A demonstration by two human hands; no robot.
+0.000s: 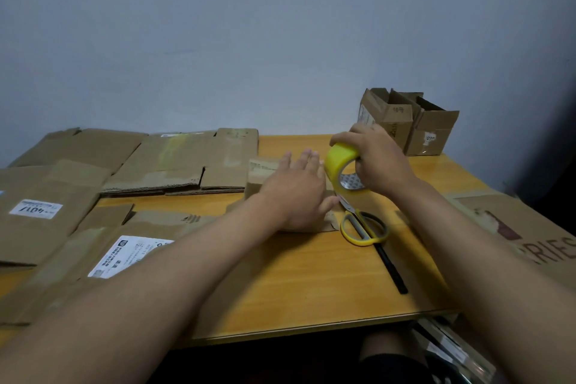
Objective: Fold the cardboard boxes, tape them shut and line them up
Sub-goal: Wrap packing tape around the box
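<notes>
Your left hand (299, 193) presses flat-fingered on the small cardboard box (260, 179) beneath it while your right hand (374, 162) grips the yellow tape roll (339, 167) just beside; keep the flaps pinned and pull the tape taut along the seam.

One head-worn view looks forward and down, seemingly close, over the table (311, 274).

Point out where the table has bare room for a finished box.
Bare wooden table lies near the front edge, left of the black pen, and at the back between the flattened cardboard sheets and two open boxes. The left side is crowded.
</notes>
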